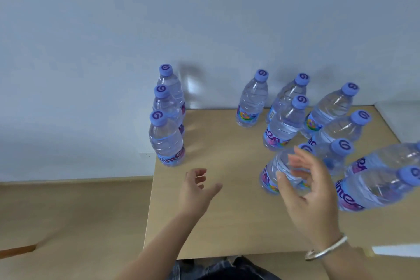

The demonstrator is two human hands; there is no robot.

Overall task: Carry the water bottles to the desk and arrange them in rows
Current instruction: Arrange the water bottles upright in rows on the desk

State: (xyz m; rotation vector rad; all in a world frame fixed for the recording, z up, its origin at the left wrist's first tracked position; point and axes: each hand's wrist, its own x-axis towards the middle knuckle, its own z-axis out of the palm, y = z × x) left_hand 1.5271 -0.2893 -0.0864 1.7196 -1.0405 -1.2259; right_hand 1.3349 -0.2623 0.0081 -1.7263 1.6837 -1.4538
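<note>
Several clear water bottles with blue caps stand on a light wooden desk (227, 223). Three form a column along the desk's left edge, the nearest bottle (166, 141) in front. A looser group stands at the right, with one bottle (281, 125) in its middle. My right hand (306, 191) hovers with spread fingers just in front of the nearest bottle of that group (272, 170), partly hiding it and not gripping it. My left hand (195, 191) floats over the bare desk with loosely curled fingers and holds nothing.
A pale wall (204, 18) rises directly behind the desk. The floor (68, 223) lies left of the desk, beyond its left edge. Bare desk surface stretches between the left column and the right group. A silver bangle (327, 249) circles my right wrist.
</note>
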